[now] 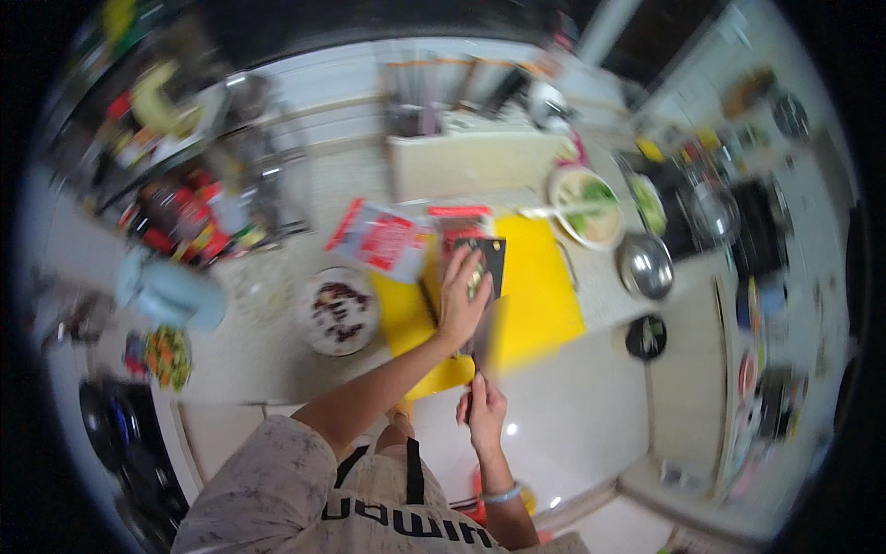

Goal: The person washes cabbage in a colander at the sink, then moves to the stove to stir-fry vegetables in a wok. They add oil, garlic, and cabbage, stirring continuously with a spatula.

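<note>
My right hand (482,408) grips the dark handle of a broad-bladed kitchen knife (493,336), which points away from me and is blurred. My left hand (462,298) rests just left of the blade, its fingers spread over small pale pieces of food (475,282). These pieces lie against a dark flat rectangular surface (495,256) that I cannot name for sure. Beneath all this is a bright yellow mat (540,291) on the pale countertop. A red-and-white plastic food packet (381,239) lies beyond my left hand, and a second red-edged packet (460,216) is beside it.
Left of the mat sits a white plate (339,311) with dark red pieces. A white bowl (588,208) with greens and a steel bowl (646,266) stand at the right. A light blue container (169,289) and cut vegetables (167,356) are at far left. The counter's front edge borders the floor.
</note>
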`<action>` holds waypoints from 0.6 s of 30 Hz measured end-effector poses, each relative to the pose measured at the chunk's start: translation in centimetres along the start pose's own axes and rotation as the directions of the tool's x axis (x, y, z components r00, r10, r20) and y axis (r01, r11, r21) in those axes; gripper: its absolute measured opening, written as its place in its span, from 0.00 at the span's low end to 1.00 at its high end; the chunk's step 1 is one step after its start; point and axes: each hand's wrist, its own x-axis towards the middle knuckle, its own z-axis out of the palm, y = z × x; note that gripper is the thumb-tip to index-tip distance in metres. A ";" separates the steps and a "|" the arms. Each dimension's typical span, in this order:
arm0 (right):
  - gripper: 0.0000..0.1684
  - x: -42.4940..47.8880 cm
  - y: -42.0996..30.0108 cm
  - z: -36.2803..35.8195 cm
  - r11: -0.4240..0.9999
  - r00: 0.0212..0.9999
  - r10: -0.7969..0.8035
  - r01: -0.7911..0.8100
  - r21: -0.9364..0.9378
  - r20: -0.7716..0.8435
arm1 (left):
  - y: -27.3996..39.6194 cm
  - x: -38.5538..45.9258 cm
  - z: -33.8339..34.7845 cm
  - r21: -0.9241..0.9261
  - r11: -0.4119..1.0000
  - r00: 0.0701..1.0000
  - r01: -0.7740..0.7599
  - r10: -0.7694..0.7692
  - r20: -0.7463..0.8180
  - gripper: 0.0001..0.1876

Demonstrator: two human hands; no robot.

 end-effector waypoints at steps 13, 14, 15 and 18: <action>0.20 -18.5 3.3 33.4 0.861 0.467 0.495 -0.147 -0.487 0.733 | -1.5 -13.2 -53.9 0.472 0.766 0.737 0.436 -0.004 -0.676 0.17; 0.20 -19.4 4.1 37.0 0.850 0.389 0.521 -0.156 -0.503 0.760 | -1.9 -13.8 -58.1 0.525 0.718 0.716 0.457 0.052 -0.696 0.16; 0.20 -20.7 4.9 40.2 0.845 0.316 0.534 -0.159 -0.511 0.785 | -2.2 -14.5 -62.0 0.575 0.670 0.699 0.469 0.116 -0.705 0.16; 0.20 -26.9 6.7 49.8 0.845 0.272 0.527 -0.060 -0.532 0.805 | -3.1 -17.3 -74.2 0.625 0.602 0.667 0.497 0.195 -0.719 0.14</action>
